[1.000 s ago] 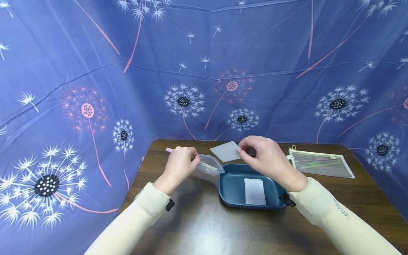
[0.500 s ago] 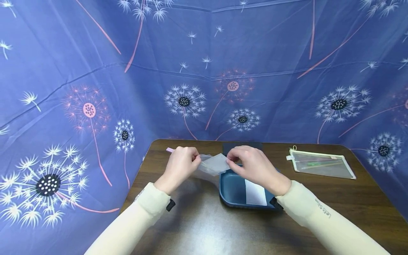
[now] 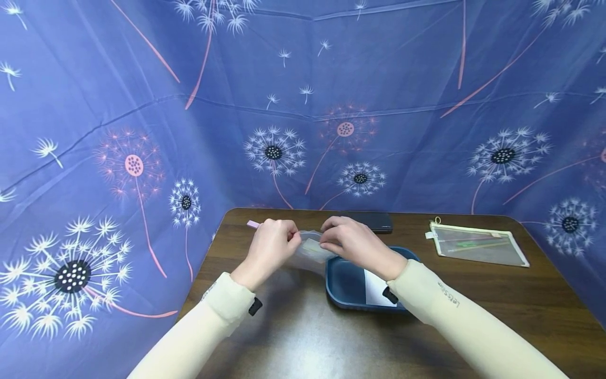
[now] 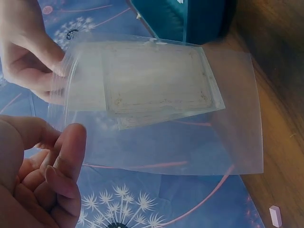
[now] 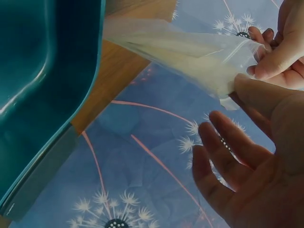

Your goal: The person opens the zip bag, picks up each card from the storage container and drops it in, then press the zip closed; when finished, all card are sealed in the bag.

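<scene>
My left hand [image 3: 292,240] pinches one edge of a clear zip bag [image 3: 310,252] held above the table, left of a dark teal tray [image 3: 343,292]. At the bag's open mouth, my right hand [image 3: 327,240] pinches it from the other side. In the left wrist view the bag [image 4: 190,137] holds pale square sheets [image 4: 156,88], with my left thumb [image 4: 69,152] at its lower edge. The right wrist view shows the bag [image 5: 190,54] stretched between both hands beside the tray [image 5: 42,71]. Another white sheet [image 3: 374,290] lies in the tray.
A dark phone [image 3: 374,221] lies at the table's far edge. A clear zip pouch [image 3: 475,245] with pens sits at the right. A small pink piece [image 3: 252,224] lies behind my left hand. Blue dandelion-print cloth surrounds the brown table [image 3: 303,337].
My right hand carried a white square sheet leftward from above the tray into the bag. The sheet now lies inside it. The left hand stayed put.
</scene>
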### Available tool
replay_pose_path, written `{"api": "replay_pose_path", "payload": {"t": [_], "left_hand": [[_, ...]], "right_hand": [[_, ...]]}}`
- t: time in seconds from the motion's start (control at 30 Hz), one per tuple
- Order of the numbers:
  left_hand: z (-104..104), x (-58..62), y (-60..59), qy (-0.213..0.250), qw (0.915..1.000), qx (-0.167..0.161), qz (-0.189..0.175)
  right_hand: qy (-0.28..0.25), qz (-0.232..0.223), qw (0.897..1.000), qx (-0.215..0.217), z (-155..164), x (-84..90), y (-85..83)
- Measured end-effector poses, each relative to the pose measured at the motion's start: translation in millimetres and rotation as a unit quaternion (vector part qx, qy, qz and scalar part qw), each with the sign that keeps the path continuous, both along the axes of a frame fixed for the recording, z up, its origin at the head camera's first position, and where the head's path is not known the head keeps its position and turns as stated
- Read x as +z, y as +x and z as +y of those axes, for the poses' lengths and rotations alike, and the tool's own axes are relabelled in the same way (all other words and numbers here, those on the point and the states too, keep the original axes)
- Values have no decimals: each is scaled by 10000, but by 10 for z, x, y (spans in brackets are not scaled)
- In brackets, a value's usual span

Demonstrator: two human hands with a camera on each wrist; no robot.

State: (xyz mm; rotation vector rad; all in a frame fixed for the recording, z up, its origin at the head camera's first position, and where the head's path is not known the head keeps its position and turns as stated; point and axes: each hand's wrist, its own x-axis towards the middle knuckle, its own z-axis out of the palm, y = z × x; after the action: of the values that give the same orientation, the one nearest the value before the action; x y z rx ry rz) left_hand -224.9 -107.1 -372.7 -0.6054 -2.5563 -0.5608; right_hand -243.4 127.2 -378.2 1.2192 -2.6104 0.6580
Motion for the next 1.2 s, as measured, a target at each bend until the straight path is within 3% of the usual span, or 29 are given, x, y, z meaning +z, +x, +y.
{"api": "replay_pose_path", "payload": {"t": [0.37,0.73,1.2], "left_hand": [[28,31,7,7,9999,-39,111],[10,15,-17,-29,9999,57,85],[-11,3,-25,93,9999,112,-49]], "right_hand": [[415,-86,9989,195,-124,-28,-110],[270,114,9994,174,-135,-47,-116],[69,-87,9993,-349,194,60,-102]]}}
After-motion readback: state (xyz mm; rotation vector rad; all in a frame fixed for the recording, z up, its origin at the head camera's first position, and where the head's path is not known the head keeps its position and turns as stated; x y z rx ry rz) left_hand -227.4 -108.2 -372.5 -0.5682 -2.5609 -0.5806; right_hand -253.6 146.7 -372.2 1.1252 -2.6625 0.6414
